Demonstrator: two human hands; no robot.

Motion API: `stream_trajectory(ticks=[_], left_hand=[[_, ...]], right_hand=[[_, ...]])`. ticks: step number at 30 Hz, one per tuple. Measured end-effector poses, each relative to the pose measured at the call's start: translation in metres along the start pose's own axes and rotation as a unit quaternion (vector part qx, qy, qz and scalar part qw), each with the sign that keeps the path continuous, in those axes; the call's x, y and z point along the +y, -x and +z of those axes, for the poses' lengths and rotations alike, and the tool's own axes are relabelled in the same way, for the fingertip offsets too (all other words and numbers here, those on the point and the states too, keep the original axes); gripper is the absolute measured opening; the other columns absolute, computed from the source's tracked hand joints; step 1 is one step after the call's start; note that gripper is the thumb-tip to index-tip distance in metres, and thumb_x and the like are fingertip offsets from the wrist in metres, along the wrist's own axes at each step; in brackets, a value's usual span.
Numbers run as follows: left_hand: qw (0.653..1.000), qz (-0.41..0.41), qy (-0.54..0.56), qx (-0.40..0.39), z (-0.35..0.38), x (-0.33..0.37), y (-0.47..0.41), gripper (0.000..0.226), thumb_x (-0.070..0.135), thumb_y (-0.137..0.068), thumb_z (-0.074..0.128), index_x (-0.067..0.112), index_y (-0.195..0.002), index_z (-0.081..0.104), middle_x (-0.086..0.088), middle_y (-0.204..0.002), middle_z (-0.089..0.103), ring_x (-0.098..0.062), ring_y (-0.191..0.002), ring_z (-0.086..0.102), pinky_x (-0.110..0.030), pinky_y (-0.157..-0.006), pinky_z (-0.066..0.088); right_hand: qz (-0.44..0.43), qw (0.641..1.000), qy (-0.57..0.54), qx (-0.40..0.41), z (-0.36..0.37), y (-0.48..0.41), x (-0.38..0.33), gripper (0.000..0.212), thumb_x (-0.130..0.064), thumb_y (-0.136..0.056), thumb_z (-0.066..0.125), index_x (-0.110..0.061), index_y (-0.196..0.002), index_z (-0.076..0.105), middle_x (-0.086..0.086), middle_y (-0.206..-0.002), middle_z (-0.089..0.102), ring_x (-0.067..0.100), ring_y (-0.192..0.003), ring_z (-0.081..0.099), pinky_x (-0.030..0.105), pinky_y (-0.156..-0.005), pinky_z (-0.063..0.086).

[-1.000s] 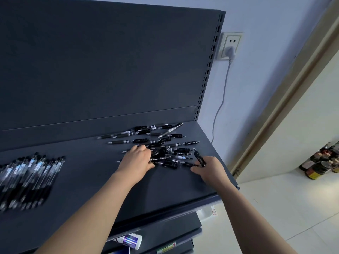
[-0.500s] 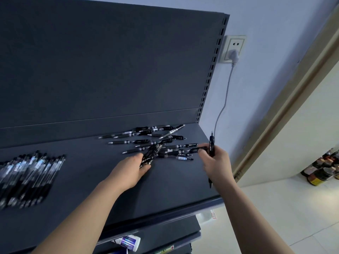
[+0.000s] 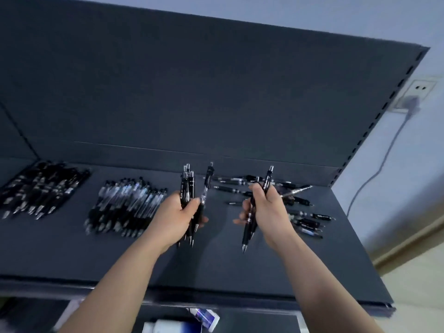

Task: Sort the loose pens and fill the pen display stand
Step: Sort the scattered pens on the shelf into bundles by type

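Head view shows both of our hands raised just above the dark shelf (image 3: pixel 216 260), each holding pens upright with clickers up and tips down. We judge that this lets us compare barrels and keep the ends level.

Our left hand (image 3: pixel 179 212) is wrapped round a bundle (image 3: pixel 187 186) of dark pens. Its thumb and fingers also pinch a clear pen (image 3: pixel 207 186), which stands slightly apart on the bundle's right. We take it that this pen is kept apart because it is of another kind.

Our right hand (image 3: pixel 265 210) is curled round dark pens (image 3: pixel 249 224), seemingly two, though blur hides the exact count.

The loose pens (image 3: pixel 305 219) lie scattered at crossed angles on the right part of the shelf, behind and to the right of that hand.

Two sorted groups lie to the left:
- The clear row (image 3: pixel 127 203) lies just left of our left hand.
- The dark row (image 3: pixel 43 188) lies at the far left, near the back corner.

In each group the pens lie side by side with tips towards us, probably so that kinds stay separate and easy to count.

Sorting looks well advanced but not finished. The dark pens in hand would fit the dark row, and the clear pen would fit the clear row.
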State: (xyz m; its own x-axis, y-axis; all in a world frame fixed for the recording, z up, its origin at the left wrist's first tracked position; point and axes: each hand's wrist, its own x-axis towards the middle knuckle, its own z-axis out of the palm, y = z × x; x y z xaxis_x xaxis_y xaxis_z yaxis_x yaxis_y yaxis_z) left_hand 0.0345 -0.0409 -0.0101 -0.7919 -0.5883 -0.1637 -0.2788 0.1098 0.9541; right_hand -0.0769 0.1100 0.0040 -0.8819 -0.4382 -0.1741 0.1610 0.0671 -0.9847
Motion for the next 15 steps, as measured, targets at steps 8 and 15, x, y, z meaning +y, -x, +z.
stream_trajectory(ticks=[8, 15], left_hand=[[0.995, -0.004, -0.035, 0.094, -0.123, -0.029, -0.002, 0.011, 0.026, -0.097, 0.052, 0.019, -0.104, 0.057, 0.001, -0.088, 0.069, -0.014, -0.082, 0.066, -0.031, -0.075, 0.050], [0.981, -0.038, -0.100, 0.161, -0.259, -0.055, -0.022, 0.012, 0.024, -0.099, 0.047, 0.013, -0.096, 0.051, -0.006, -0.078, 0.059, -0.022, -0.072, 0.056, -0.034, -0.064, 0.045]], right_hand=[[0.113, 0.979, 0.045, -0.164, 0.159, -0.008, 0.004, 0.016, -0.023, -0.101, 0.043, -0.008, -0.098, 0.049, 0.005, -0.068, 0.051, 0.018, -0.052, 0.051, 0.039, -0.066, 0.055], [0.162, 0.964, 0.042, -0.208, 0.290, -0.011, 0.006, 0.020, 0.004, -0.096, 0.034, -0.003, -0.085, 0.049, 0.014, -0.082, 0.048, 0.018, -0.065, 0.049, 0.030, -0.062, 0.055]])
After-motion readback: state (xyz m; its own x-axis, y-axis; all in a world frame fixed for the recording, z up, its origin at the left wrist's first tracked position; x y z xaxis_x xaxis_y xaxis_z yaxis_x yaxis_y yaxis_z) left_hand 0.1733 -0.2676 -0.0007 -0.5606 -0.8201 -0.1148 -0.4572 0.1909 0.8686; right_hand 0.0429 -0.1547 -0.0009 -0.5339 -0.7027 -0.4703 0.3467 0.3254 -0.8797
